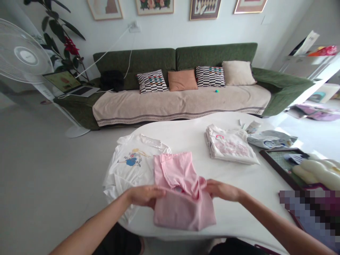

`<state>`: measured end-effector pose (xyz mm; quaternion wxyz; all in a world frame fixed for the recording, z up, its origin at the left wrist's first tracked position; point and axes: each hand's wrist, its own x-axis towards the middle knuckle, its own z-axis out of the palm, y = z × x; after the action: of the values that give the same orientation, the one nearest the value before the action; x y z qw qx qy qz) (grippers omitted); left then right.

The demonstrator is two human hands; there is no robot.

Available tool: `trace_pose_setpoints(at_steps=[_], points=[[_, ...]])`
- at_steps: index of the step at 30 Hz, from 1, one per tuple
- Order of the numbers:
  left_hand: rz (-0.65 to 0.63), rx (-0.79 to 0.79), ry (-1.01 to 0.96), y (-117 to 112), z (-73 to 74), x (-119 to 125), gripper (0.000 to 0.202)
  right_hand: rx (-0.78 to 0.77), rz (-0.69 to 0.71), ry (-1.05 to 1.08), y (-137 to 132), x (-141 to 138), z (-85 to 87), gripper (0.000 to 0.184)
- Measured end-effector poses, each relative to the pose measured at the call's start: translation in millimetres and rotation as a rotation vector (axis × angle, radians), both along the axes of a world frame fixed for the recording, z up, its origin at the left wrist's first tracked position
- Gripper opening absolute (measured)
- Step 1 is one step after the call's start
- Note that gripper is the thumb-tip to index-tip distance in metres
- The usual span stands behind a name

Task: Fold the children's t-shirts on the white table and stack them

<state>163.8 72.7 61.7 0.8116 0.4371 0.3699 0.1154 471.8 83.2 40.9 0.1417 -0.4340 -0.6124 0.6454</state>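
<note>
pink garment [183, 213] in grip of left hand [148, 195] and right hand [221, 190], white table [190, 138] beneath, green sofa [216, 54] beyond

Hands [145, 196] bare; forearms [99, 225] bare, slender; black clothing [117, 240] in two patches along bottom edge.

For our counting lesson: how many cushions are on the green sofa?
4, left to right along the backrest: a patterned cushion, an orange cushion, another patterned cushion and a cream cushion. Others may be hidden.
</note>
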Motion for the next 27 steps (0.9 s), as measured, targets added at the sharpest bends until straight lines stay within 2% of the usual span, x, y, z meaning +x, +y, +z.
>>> trace_pose_setpoints(at_steps=[2,4,7,10,13,18,21,24,25,27], points=[[0.269,-0.130,-0.038,44,-7.1,-3,0.039,-0.181,-0.127,0.196,46,-18,-7.4,0.034],[0.479,-0.151,-0.036,76,-27.2,-7,0.037,-0.269,-0.249,0.332,77,-33,-20.5,0.034],[0.641,-0.151,-0.018,96,-60.2,-12,0.031,-0.284,-0.310,0.363,94,-42,-43.4,0.036],[0.657,-0.115,-0.032,95,-77.0,-16,0.032,-0.166,-0.338,0.356,95,-44,-57.7,0.045],[0.696,-0.009,-0.022,91,-81.0,-16,0.036,-0.049,-0.383,0.378,98,-47,-62.6,0.047],[0.902,0.241,0.105,87,-90.8,-5,0.038,-0.077,-0.522,0.228,104,-47,-64.5,0.041],[0.966,0.332,0.162,74,-96.1,1,0.047,-0.155,-0.494,0.243,85,-31,-56.3,0.034],[0.967,0.476,0.226,63,-97.0,3,0.063,-0.186,-0.351,0.306,52,-8,-46.4,0.032],[0.962,0.554,0.265,62,-96.9,4,0.064,-0.170,-0.313,0.308,40,-3,-44.8,0.031],[0.912,0.718,0.359,62,-96.9,5,0.053,-0.110,-0.283,0.274,23,4,-44.4,0.030]])
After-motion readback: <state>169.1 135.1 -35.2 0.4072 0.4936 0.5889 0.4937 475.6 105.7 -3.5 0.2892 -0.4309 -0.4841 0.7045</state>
